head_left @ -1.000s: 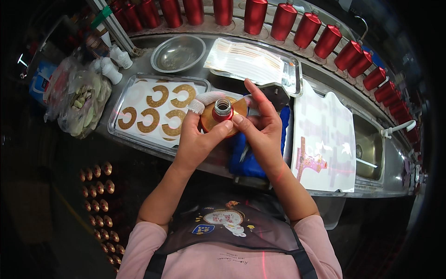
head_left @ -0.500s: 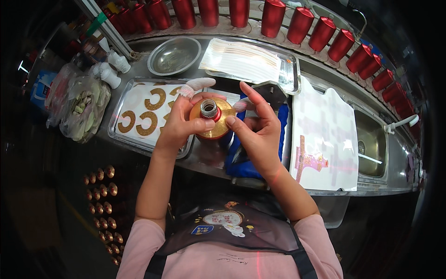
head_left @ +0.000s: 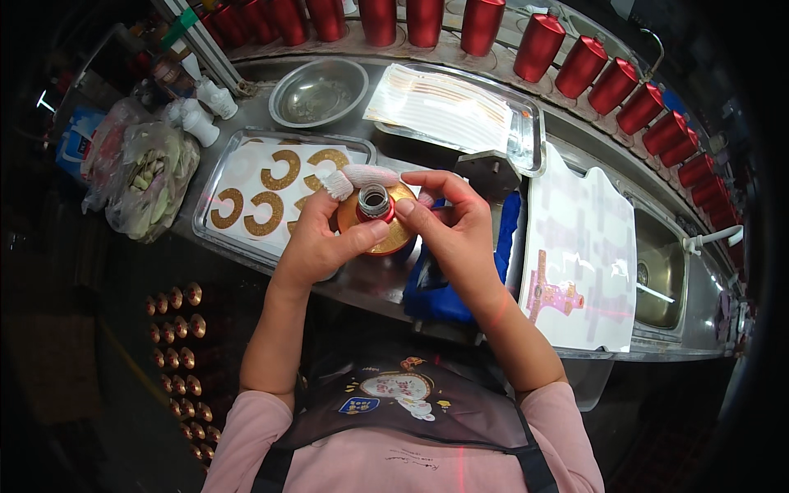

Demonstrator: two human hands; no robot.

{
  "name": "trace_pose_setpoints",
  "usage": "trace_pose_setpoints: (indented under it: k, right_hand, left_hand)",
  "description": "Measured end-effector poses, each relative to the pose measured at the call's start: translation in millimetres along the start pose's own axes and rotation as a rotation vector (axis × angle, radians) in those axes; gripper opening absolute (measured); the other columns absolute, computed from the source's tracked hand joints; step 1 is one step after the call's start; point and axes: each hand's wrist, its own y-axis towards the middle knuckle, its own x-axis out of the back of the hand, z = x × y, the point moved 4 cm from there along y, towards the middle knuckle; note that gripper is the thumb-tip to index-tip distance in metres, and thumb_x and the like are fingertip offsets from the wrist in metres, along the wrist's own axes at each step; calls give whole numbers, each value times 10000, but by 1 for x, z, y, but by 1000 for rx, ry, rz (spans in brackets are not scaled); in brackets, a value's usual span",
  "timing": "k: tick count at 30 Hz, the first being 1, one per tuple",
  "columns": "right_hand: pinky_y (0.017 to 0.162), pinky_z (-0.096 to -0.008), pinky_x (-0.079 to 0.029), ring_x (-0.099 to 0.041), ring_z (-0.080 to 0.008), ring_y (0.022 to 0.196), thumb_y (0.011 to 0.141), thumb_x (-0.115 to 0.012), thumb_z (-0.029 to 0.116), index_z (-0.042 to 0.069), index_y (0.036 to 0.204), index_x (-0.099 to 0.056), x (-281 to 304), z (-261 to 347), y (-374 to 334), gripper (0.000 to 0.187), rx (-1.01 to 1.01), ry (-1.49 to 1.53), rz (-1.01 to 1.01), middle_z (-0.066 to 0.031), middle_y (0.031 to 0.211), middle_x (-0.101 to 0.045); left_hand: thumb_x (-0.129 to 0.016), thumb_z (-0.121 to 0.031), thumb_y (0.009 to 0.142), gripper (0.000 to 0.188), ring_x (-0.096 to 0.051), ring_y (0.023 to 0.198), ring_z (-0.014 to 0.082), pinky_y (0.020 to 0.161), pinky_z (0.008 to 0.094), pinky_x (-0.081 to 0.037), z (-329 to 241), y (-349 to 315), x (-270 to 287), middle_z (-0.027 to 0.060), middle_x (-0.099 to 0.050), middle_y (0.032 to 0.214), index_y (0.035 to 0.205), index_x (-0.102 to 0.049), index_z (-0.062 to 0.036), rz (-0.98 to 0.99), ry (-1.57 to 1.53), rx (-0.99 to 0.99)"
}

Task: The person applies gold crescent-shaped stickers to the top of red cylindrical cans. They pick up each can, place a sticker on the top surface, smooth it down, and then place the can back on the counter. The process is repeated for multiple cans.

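A bottle with a gold shoulder, a red collar and an open threaded neck is held up over the counter's near side. My left hand grips it from the left, the thumb lying on the shoulder. A white knitted finger sleeve covers a left finger that stretches behind the neck. On the bottle's right side, my right hand presses its thumb on the shoulder beside the collar, its index finger reaching toward the sleeved finger. The bottle's lower body is mostly hidden. Behind the left hand lie gold C-shaped stickers on white sheets.
A metal tray carries the sticker sheets. Further back are a steel bowl and a stack of label sheets. A blue-padded stand is close to my right forearm. Red bottles line the far side; a sink is at right.
My right index finger has come down from its raised position toward the bottle neck. The sleeved left finger has lowered across behind the neck. The view has shifted slightly.
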Motion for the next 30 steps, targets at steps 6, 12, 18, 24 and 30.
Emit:
trace_pose_setpoints:
  k: [6,12,18,24,30]
  right_hand:
    - [742,-165,-500,-581,-19,787,961,-711,110,-25,1214,-667,4,8,-5,290,-75,140,-22,-4,1009,-651]
    - [704,-143,-490,-575,8,785,940,-719,68,0,1292,-625,4,6,-26,371,-12,-135,-28,-13,1171,-621]
    - [757,-156,-515,-602,-3,855,952,-708,66,-2,1308,-592,1,-5,-19,380,-70,117,-7,-15,1139,-625]
    - [652,-164,-446,-544,-5,825,934,-730,90,-1,1206,-640,-6,0,-13,300,-37,208,-50,-4,1076,-574]
    - [716,-183,-491,-558,-28,880,945,-718,87,-7,1191,-635,-7,-2,-13,276,-17,240,-54,-22,1102,-588]
  left_hand:
    - [-734,-116,864,494,-599,1193,156,1052,324,-465,-1,2,-1,84,-646,1261,1332,-603,-29,2,58,-13]
    - [-733,-122,856,495,-600,1208,182,1057,342,-465,4,-2,-4,101,-645,1291,1327,-613,-30,-47,28,14]
    - [-725,-104,852,501,-600,1210,182,1058,344,-464,3,0,-3,102,-641,1304,1334,-612,-31,-48,9,-20]
    - [-715,-95,851,469,-604,1193,179,1054,338,-462,6,-2,-6,101,-643,1292,1306,-623,-31,-79,-23,-13]
    - [-716,-101,848,459,-610,1165,170,1033,328,-471,6,-2,-7,86,-649,1254,1294,-627,-35,-94,-16,-21]
